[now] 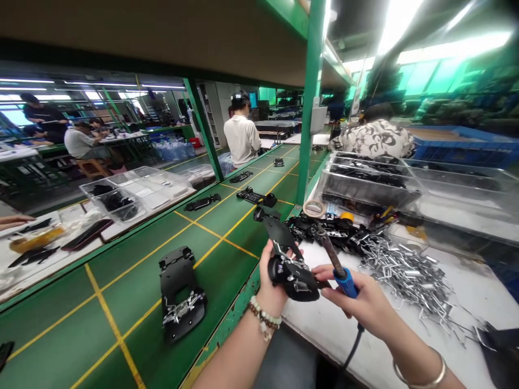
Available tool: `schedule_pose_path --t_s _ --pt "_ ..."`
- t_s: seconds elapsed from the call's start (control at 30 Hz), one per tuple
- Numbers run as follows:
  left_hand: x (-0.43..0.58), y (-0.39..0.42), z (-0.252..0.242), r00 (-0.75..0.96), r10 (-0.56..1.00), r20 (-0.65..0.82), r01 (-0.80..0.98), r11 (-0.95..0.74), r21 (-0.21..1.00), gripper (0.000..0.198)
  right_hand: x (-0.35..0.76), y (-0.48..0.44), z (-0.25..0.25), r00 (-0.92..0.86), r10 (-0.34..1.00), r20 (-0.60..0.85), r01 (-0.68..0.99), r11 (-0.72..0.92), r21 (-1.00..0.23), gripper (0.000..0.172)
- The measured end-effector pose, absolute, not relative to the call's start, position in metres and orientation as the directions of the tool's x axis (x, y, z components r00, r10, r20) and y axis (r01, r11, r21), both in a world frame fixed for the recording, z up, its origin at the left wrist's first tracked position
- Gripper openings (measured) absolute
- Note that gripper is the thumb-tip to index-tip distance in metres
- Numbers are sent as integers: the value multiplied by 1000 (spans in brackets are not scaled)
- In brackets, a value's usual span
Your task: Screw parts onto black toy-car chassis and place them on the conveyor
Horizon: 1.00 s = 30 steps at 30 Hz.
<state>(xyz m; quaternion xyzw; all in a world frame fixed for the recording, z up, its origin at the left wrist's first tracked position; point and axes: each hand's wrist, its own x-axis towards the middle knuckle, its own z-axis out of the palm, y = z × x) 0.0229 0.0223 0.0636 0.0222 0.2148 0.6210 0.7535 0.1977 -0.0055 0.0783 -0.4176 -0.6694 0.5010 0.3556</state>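
Tilted above the edge between belt and bench is a black toy car chassis [281,231] with bent metal pieces and wheels on it. My left hand [270,281] is wrapped around its near part, some fingers hidden beneath. My right hand [365,302] grips the blue handle [346,282] of a soldering iron [330,248], whose dark shaft points up and away. The right fingertips also reach the chassis's near right edge; I cannot tell whether they pinch a small part there. A heap of bent metal rods [409,275] lies on the bench just beyond my right hand.
The green belt [138,281] with yellow lines carries a similar chassis [180,292] and several farther off. Black parts [340,232], a tape roll [314,208] and clear bins [368,183] stand on the white bench. A green post [310,119] rises ahead. Co-workers sit or stand beyond.
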Motion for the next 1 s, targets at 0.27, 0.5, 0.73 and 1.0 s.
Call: schedule_pose_path --t_s 0.27,0.5,0.73,1.0 --pt "35 29 55 126 957 -262 -955 189 230 36 199 -10 81 -330 942 63 233 145 -962 28" --pt "36 26 58 152 935 -321 -955 222 197 37 200 -12 83 -346 937 57 229 143 -963 24" --pt "38 27 64 129 925 -358 -961 207 186 36 201 -11 83 -359 931 61 236 154 -959 26" --pt "41 26 68 118 924 -363 -961 199 194 39 209 -6 80 -395 914 91 304 223 -926 27"
